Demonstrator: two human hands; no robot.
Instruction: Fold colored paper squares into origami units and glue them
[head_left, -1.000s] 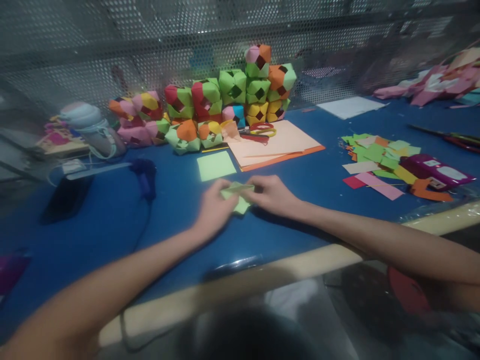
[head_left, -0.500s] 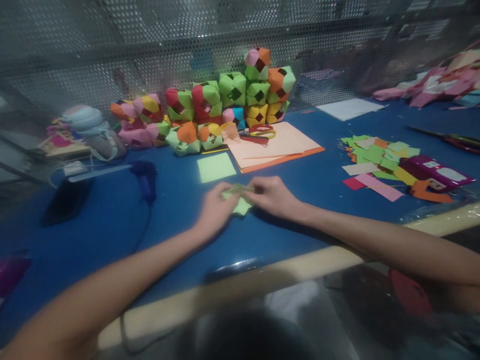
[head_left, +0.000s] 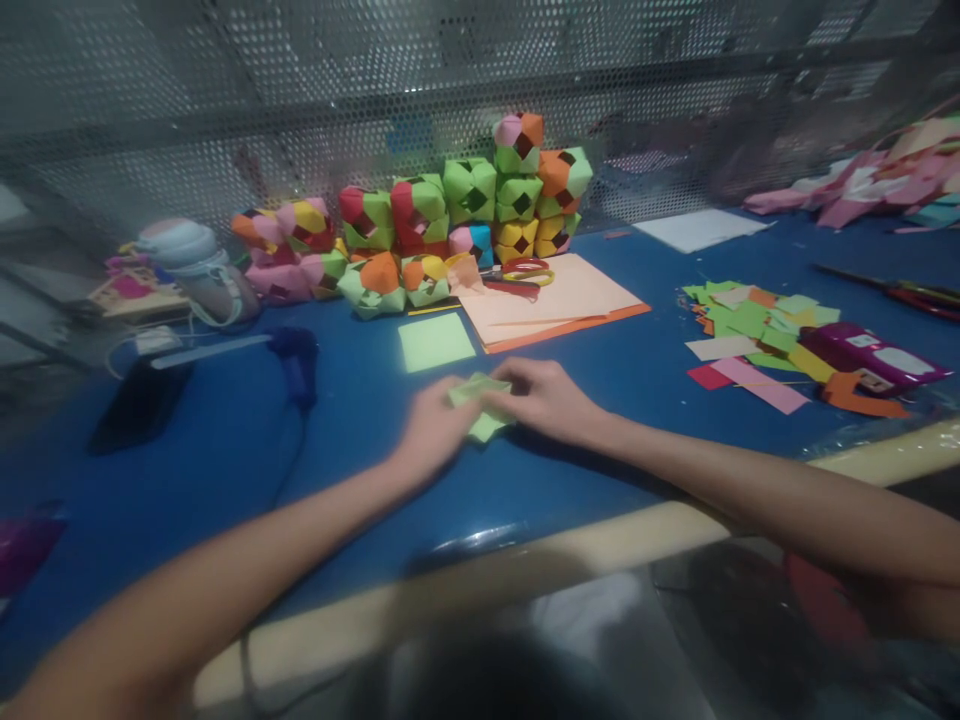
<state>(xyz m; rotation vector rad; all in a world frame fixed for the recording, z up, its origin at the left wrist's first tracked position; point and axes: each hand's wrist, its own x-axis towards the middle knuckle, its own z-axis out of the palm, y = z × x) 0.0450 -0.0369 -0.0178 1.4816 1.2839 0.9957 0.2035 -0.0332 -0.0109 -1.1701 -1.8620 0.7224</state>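
Observation:
Between my two hands is a partly folded piece of light green paper [head_left: 487,424], just above or on the blue table. My left hand [head_left: 439,425] grips its left side, thumb over the paper. My right hand [head_left: 551,398] pinches its right side with bent fingers; some of the fingertips are hidden. Behind the hands lies a flat pale green paper square [head_left: 436,342]. Beyond it are peach sheets [head_left: 559,300] over orange paper, with scissors [head_left: 529,270] on top.
Folded paper cubes [head_left: 469,190] stand stacked by the mesh panel. To the right are paper scraps [head_left: 750,315], a purple stapler-like device [head_left: 870,358] and dark scissors [head_left: 892,288]. At left are a blue glue gun [head_left: 294,362], a phone [head_left: 139,405] and a bottle [head_left: 191,265].
The view has shifted slightly, so everything sits a little lower. The green paper shows more of its upper folds between my hands, which stay in nearly the same place.

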